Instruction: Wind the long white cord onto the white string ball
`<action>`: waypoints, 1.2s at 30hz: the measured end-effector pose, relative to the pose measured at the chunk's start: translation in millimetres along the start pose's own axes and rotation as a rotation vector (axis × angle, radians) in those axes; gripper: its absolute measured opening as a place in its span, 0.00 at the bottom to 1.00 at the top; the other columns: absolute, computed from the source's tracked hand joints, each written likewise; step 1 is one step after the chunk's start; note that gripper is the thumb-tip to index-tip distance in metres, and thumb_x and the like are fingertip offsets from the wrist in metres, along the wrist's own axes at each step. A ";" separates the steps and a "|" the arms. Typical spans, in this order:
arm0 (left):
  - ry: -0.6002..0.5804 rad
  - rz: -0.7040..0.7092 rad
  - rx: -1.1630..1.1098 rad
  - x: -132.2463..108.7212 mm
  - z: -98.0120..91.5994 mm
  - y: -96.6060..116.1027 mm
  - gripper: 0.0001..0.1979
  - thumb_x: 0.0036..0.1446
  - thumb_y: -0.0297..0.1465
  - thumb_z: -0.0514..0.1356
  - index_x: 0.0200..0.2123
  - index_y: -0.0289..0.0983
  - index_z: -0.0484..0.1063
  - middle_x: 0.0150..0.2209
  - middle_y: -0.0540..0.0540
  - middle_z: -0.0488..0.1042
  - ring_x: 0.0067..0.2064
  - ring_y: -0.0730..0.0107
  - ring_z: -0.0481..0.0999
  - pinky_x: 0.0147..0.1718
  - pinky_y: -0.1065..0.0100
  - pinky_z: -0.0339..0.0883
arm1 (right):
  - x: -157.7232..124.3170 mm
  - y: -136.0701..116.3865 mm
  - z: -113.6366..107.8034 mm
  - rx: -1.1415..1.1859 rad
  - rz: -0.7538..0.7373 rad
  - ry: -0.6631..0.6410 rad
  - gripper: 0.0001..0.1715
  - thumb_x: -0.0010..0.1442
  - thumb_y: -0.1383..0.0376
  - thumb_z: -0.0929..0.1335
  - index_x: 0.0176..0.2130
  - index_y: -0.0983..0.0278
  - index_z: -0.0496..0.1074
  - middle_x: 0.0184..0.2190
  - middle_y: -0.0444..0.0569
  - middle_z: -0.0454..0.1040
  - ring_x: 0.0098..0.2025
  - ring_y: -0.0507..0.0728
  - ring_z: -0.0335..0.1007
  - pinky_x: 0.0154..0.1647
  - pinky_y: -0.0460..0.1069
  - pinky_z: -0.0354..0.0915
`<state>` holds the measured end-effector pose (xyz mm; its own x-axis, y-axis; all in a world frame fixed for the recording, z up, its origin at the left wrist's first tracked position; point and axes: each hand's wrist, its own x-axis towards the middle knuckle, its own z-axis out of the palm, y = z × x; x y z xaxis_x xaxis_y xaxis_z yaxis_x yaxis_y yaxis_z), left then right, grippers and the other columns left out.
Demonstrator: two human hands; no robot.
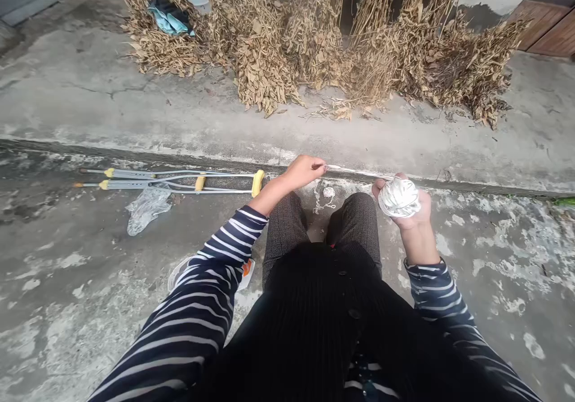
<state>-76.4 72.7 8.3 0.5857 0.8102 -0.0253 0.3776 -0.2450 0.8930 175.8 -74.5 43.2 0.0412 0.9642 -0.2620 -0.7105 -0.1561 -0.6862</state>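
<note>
I sit on concrete ground with my knees ahead of me. My right hand is closed around a white ball of wound strip, held above my right knee. A pale strand runs taut from the ball to my left hand, which pinches its end above my left knee. A small loose tangle of the same strip lies on the ground between my knees.
A metal crutch with yellow pads lies on the left, beside a crumpled clear plastic bag. A low concrete step crosses ahead. Bundles of dry brown plants lean beyond it, one with a blue cloth.
</note>
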 end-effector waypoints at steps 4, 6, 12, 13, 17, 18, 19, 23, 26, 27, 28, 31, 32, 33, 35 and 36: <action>-0.023 0.032 -0.211 -5.7 32.5 19.1 0.21 0.57 0.26 0.65 0.55 0.39 0.78 0.55 0.39 0.78 0.38 0.69 0.78 0.37 0.68 0.70 | 11.9 7.8 5.9 -0.089 0.059 -0.076 0.16 0.34 0.69 0.69 0.29 0.63 0.68 0.29 0.47 0.76 0.29 0.54 0.71 0.27 0.48 0.72; -0.115 0.086 -0.438 -8.2 56.7 30.8 0.22 0.58 0.28 0.66 0.57 0.40 0.77 0.55 0.39 0.79 0.43 0.68 0.79 0.39 0.68 0.72 | 16.5 11.5 5.6 -0.160 0.112 -0.128 0.16 0.36 0.70 0.69 0.30 0.63 0.69 0.25 0.44 0.73 0.23 0.52 0.66 0.21 0.45 0.67; -0.165 0.045 -0.541 -13.0 68.8 34.9 0.11 0.61 0.36 0.66 0.38 0.33 0.80 0.29 0.47 0.78 0.28 0.74 0.75 0.31 0.70 0.70 | 14.9 5.6 -4.2 -0.227 0.182 -0.132 0.16 0.38 0.67 0.70 0.32 0.63 0.68 0.28 0.46 0.76 0.24 0.54 0.70 0.19 0.45 0.67; -0.169 0.051 -0.497 -14.1 61.1 34.1 0.10 0.61 0.36 0.65 0.37 0.33 0.80 0.27 0.49 0.77 0.26 0.76 0.74 0.30 0.71 0.69 | 13.7 4.1 -5.5 -0.232 0.191 -0.108 0.17 0.37 0.67 0.70 0.33 0.63 0.69 0.29 0.47 0.77 0.26 0.55 0.72 0.20 0.46 0.67; -0.315 0.063 -0.341 -15.1 27.9 38.1 0.09 0.62 0.34 0.62 0.33 0.34 0.78 0.25 0.50 0.76 0.24 0.79 0.71 0.25 0.75 0.64 | 11.4 5.4 -6.0 -0.171 0.187 -0.066 0.19 0.34 0.67 0.70 0.31 0.63 0.68 0.31 0.49 0.78 0.29 0.55 0.73 0.25 0.46 0.69; -0.352 0.058 -0.320 -14.6 21.5 40.9 0.10 0.61 0.33 0.62 0.31 0.33 0.77 0.25 0.50 0.76 0.24 0.79 0.72 0.25 0.75 0.63 | 11.3 6.7 -4.8 -0.151 0.178 -0.072 0.18 0.33 0.67 0.70 0.31 0.63 0.67 0.32 0.49 0.78 0.29 0.55 0.72 0.27 0.47 0.70; -0.374 0.050 -0.323 -14.2 16.1 44.2 0.10 0.60 0.33 0.62 0.29 0.33 0.76 0.25 0.49 0.77 0.24 0.78 0.73 0.25 0.75 0.64 | 11.2 7.7 -3.2 -0.137 0.163 -0.080 0.18 0.33 0.67 0.70 0.30 0.63 0.67 0.33 0.50 0.78 0.29 0.54 0.72 0.29 0.47 0.70; -0.383 0.000 -0.601 -14.5 2.0 60.2 0.14 0.60 0.36 0.63 0.26 0.34 0.71 0.26 0.43 0.79 0.26 0.73 0.77 0.26 0.71 0.68 | 7.8 3.3 8.5 -0.222 0.071 -0.178 0.17 0.34 0.69 0.71 0.30 0.63 0.68 0.35 0.50 0.79 0.31 0.55 0.73 0.30 0.48 0.69; -0.384 -0.033 -0.771 -14.9 -1.6 70.3 0.17 0.61 0.40 0.64 0.25 0.36 0.66 0.22 0.46 0.75 0.23 0.72 0.75 0.24 0.69 0.67 | 2.2 -8.0 23.3 -0.363 0.016 -0.305 0.16 0.37 0.70 0.75 0.30 0.63 0.71 0.36 0.50 0.79 0.31 0.56 0.74 0.30 0.49 0.70; -0.380 -0.040 -0.793 -14.3 -1.1 72.3 0.18 0.61 0.40 0.64 0.25 0.37 0.66 0.21 0.47 0.74 0.22 0.72 0.74 0.24 0.69 0.67 | 0.4 -12.3 28.9 -0.402 0.000 -0.343 0.15 0.39 0.70 0.76 0.30 0.63 0.72 0.36 0.50 0.80 0.31 0.56 0.74 0.31 0.49 0.70; -0.374 -0.047 -0.806 -13.1 -0.1 73.4 0.18 0.62 0.40 0.63 0.25 0.37 0.65 0.20 0.47 0.73 0.21 0.72 0.73 0.24 0.69 0.66 | -1.3 -16.7 34.2 -0.439 -0.020 -0.376 0.15 0.40 0.69 0.77 0.30 0.63 0.73 0.37 0.50 0.80 0.32 0.56 0.74 0.31 0.50 0.71; -0.383 -0.063 -0.811 -7.0 1.9 72.3 0.19 0.62 0.41 0.64 0.24 0.37 0.66 0.19 0.48 0.71 0.20 0.74 0.71 0.24 0.70 0.65 | -5.7 -29.5 47.0 -0.576 -0.117 -0.460 0.12 0.45 0.66 0.80 0.32 0.63 0.78 0.40 0.52 0.80 0.37 0.58 0.77 0.35 0.50 0.71; -0.405 -0.064 -0.794 -4.3 0.2 71.2 0.20 0.62 0.42 0.64 0.24 0.36 0.66 0.19 0.48 0.71 0.20 0.74 0.70 0.23 0.69 0.65 | -7.1 -33.6 49.6 -0.646 -0.152 -0.484 0.11 0.47 0.66 0.79 0.33 0.62 0.79 0.41 0.52 0.81 0.40 0.59 0.77 0.37 0.50 0.71; -0.434 -0.063 -0.762 -1.4 -3.5 70.0 0.20 0.61 0.42 0.66 0.24 0.36 0.67 0.20 0.47 0.71 0.20 0.74 0.70 0.23 0.69 0.65 | -8.3 -37.5 51.4 -0.730 -0.181 -0.502 0.10 0.50 0.66 0.79 0.35 0.62 0.81 0.43 0.52 0.81 0.43 0.59 0.77 0.40 0.50 0.71; -0.498 -0.059 -0.652 5.3 -17.0 67.8 0.19 0.58 0.42 0.69 0.24 0.35 0.70 0.21 0.46 0.72 0.21 0.73 0.70 0.24 0.67 0.66 | -10.2 -44.4 53.1 -0.910 -0.215 -0.523 0.11 0.53 0.67 0.78 0.40 0.60 0.82 0.47 0.52 0.80 0.49 0.60 0.76 0.43 0.51 0.70; -0.521 -0.052 -0.584 9.2 -25.8 66.7 0.18 0.56 0.41 0.70 0.25 0.35 0.72 0.22 0.45 0.73 0.22 0.72 0.71 0.24 0.67 0.67 | -10.4 -47.1 53.5 -0.992 -0.219 -0.527 0.14 0.54 0.67 0.77 0.43 0.59 0.83 0.49 0.51 0.80 0.50 0.60 0.75 0.44 0.51 0.69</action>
<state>-64.3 77.6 79.3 0.8932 0.4230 -0.1524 0.0600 0.2238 0.9728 171.2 -65.7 114.6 -0.3704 0.9249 0.0860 0.1530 0.1521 -0.9765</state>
